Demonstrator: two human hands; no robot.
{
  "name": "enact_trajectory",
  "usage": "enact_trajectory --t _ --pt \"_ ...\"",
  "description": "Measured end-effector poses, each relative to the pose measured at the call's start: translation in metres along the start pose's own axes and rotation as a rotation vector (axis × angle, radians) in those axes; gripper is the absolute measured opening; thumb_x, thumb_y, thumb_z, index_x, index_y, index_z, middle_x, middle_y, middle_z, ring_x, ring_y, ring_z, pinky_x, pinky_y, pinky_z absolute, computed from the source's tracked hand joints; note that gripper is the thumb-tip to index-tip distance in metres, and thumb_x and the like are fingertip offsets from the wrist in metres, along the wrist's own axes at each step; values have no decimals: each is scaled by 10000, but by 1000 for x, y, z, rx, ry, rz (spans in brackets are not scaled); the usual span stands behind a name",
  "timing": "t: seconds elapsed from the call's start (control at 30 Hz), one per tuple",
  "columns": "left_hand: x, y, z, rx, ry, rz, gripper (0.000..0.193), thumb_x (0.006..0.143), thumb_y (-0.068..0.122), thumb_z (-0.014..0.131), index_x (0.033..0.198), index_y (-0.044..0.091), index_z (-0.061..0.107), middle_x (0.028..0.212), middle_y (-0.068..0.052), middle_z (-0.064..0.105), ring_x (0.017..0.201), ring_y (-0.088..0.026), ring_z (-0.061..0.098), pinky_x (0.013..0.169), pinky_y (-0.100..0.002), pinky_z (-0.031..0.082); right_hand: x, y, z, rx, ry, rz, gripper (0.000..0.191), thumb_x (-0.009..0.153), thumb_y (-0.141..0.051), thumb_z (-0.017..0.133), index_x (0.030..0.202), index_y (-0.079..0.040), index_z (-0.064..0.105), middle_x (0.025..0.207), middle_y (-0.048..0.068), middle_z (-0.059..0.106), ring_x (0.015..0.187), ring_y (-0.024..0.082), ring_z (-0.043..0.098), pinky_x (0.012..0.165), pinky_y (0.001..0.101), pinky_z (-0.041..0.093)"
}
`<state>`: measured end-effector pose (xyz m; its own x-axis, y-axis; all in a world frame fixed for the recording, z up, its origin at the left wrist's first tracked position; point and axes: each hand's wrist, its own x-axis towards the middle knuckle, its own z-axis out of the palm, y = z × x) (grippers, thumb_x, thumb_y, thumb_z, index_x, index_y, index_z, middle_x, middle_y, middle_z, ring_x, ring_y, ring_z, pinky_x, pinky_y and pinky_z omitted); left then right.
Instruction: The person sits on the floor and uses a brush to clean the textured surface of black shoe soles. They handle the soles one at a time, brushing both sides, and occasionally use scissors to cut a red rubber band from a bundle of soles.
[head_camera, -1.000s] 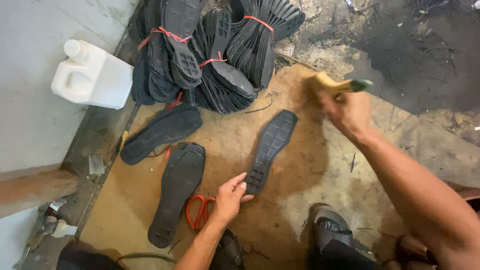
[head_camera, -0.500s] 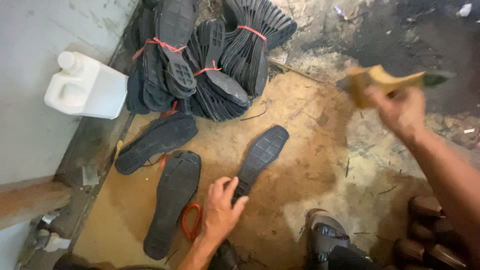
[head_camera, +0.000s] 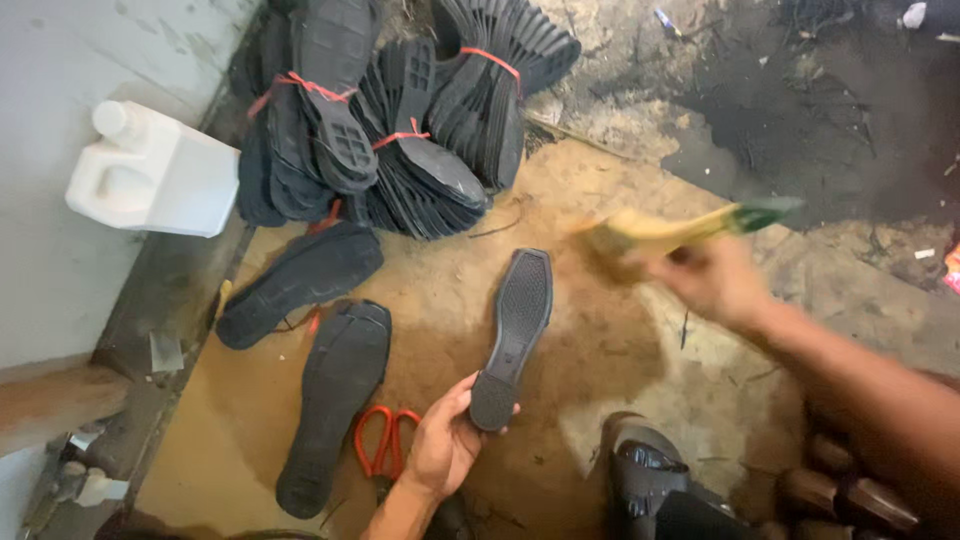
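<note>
Lying flat on a brown cardboard sheet (head_camera: 600, 350) on the floor, the black shoe sole (head_camera: 515, 335) shows a fine cross-hatched tread over its long forepart and a plainer, squarish heel block at its near end. It is slim and dark, matte, angled with its toe toward 12 o'clock and a little to the right. The left hand (head_camera: 445, 445) grips the heel end from 7 o'clock, thumb and fingers curled around the block. The right hand (head_camera: 715, 280), at 3 o'clock from the sole and raised above the sheet, is closed around a yellowish brush (head_camera: 665, 232) with a green handle tip; both are blurred. Red-handled scissors (head_camera: 385, 440) lie just beside the left hand at 9 o'clock. Two more loose soles (head_camera: 335, 400) rest further left, and tied bundles of soles (head_camera: 400, 130) sit at 11 o'clock beside a white jug (head_camera: 155, 175).
</note>
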<state>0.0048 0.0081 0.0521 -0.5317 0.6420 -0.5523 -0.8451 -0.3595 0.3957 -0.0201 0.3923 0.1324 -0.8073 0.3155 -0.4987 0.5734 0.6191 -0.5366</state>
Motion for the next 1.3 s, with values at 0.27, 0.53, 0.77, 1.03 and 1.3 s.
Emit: enact_trajectory --t 0.27,0.53,0.77,1.03,1.3 --pt "-2 -11 -8 22 209 -150 534 1036 335 415 1453 12 493 1212 -88 698 1028 -226 701 768 -336 551 -2 -53 99 383 -377 -813 386 896 -180 735 1274 -113 695 1230 113 741 1054 265 720 860 393 591" --pt "-41 40 2 782 343 239 362 988 211 590 1260 4 708 1107 -83 744 974 -192 700 803 -304 557 65 10 25 158 235 -193 348 970 -215 729 1210 35 707 1008 180 762 793 215 730 651 351 574" --pt "-139 77 -22 1648 769 926 266 905 205 692 1111 47 747 1196 -111 696 1106 -301 671 967 -381 522 32 33 38 243 257 -259 353 988 -222 734 1175 76 705 978 165 746 829 197 697 682 336 562" --pt "-159 83 -75 1902 872 702 354 840 343 757 1118 125 726 1206 -116 707 1129 -338 673 985 -450 516 34 41 40 173 247 -28 362 1051 -276 718 1162 69 735 885 228 722 773 249 627 647 388 493" --pt "-88 151 -105 1337 681 -59 784 731 488 803 1341 43 590 1185 -191 728 1094 -343 726 943 -447 550 23 34 48 113 274 -211 410 959 -267 745 1206 58 716 983 195 758 844 231 719 693 371 566"
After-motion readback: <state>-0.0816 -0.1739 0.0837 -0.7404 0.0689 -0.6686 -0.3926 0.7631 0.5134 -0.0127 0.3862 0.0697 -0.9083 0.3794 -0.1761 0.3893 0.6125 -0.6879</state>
